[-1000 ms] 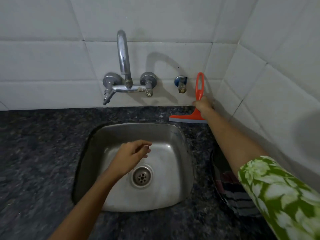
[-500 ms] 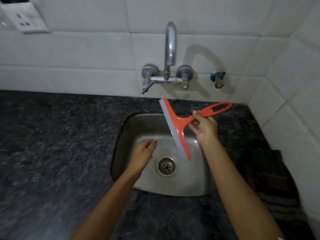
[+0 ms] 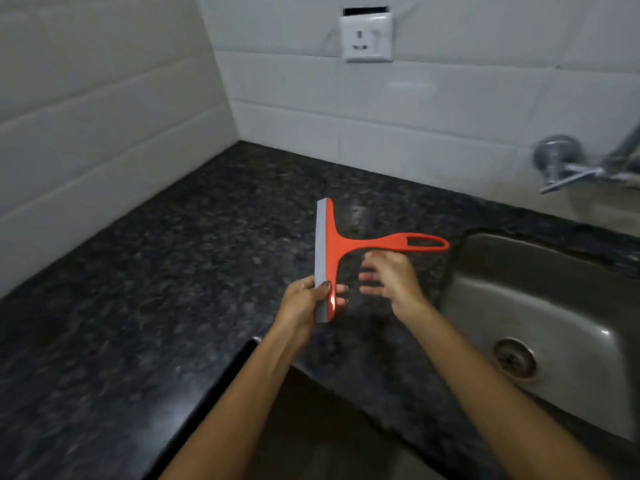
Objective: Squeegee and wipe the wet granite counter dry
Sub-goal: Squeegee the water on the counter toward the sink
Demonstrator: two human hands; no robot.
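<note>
- Two bare hands are up over the dark speckled granite counter [image 3: 173, 271], and only one of them actually has hold of anything.
- Left hand [image 3: 304, 303] is clamped around the near end of the orange plastic squeegee with the grey rubber blade [image 3: 327, 258]. Thumb sits on the orange top face, fingertips [image 3: 341, 289] poke out on the far side of the blade bar.
- From that grip the blade bar runs straight away from the person, grey edge facing left. The looped orange handle branches off to the right about halfway up the bar.
- Squeegee looks held in the air above the counter, not pressed down on it. Can't tell the gap for sure though.
- Right hand [image 3: 391, 282] is just right of the grip, directly under the handle, fingers spread and loose, holding nothing. It's a bit blurred, so whether a fingertip brushes the handle is hard to call.
- Stainless steel sink with a round drain [image 3: 540, 306] sits further right of both hands, set into the counter.
- Chrome wall tap [image 3: 568, 164] is up on the white tiled wall [image 3: 450, 109] past the sink, half cut off by the frame edge.
- White wall socket [image 3: 366, 36] is on the tiles well beyond the grip.
- Counter stretches left of the grip into the tiled corner. Any wetness doesn't really show on that stone.
</note>
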